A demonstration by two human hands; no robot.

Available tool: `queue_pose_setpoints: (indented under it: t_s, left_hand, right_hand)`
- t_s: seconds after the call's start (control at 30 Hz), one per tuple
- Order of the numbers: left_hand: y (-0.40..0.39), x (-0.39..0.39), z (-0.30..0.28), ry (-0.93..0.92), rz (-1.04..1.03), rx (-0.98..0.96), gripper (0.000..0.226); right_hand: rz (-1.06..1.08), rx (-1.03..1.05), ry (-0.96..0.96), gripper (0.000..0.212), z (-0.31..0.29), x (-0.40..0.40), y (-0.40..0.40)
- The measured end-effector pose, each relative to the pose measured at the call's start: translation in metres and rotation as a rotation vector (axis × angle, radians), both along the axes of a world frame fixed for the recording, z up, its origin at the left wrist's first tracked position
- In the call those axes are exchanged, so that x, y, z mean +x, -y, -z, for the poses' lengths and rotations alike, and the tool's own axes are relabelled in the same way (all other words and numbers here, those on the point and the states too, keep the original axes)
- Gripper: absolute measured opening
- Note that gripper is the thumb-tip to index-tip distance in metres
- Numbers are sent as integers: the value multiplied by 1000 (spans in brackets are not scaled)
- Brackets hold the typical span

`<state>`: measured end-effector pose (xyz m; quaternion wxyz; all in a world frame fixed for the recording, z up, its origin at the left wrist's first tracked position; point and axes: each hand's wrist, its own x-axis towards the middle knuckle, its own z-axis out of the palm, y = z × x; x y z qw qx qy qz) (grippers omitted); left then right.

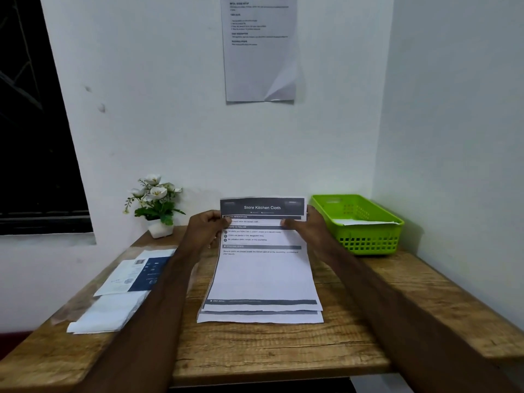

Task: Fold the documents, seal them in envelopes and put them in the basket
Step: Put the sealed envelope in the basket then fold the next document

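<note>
Head view: the left hand (208, 225) and right hand (307, 224) pinch the top document's (262, 265) far edge, lifted above the paper stack (261, 317), left of the green basket (357, 222). Folding looks underway; next, bring that edge toward the near edge and crease it.

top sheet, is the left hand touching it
Touching: the head view shows the left hand pinching the top sheet's upper left edge.

hands: two (205, 228) (307, 226)
documents (262, 273): at least two, stacked
green basket (368, 239): one
envelopes (113, 310), left of documents: count unclear
flower pot (158, 205): one
wall sheet (259, 49): one
</note>
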<state>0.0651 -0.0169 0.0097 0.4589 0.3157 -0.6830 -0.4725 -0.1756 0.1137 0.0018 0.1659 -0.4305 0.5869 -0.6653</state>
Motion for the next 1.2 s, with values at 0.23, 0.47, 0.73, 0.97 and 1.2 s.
queue_pose_setpoints:
  t_s: [0.23, 0.47, 0.73, 0.97, 1.2]
  left_hand:
    - [-7, 3, -5, -94, 15, 123, 25]
    - [-17, -1, -1, -31, 274, 453, 13]
    - [-13, 1, 4, -11, 357, 573, 38]
    - [-18, -2, 4, -42, 363, 571, 36]
    - [-19, -1, 2, -62, 352, 587, 41]
  right_hand:
    - [-43, -58, 163, 14, -8, 4, 0]
    - [-109, -104, 257, 22, -19, 3, -9]
    - [-92, -93, 206, 22, -22, -4, -7]
    - [-84, -75, 55, 24, -23, -4, -8]
    - [-24, -145, -171, 26, -20, -6, -12]
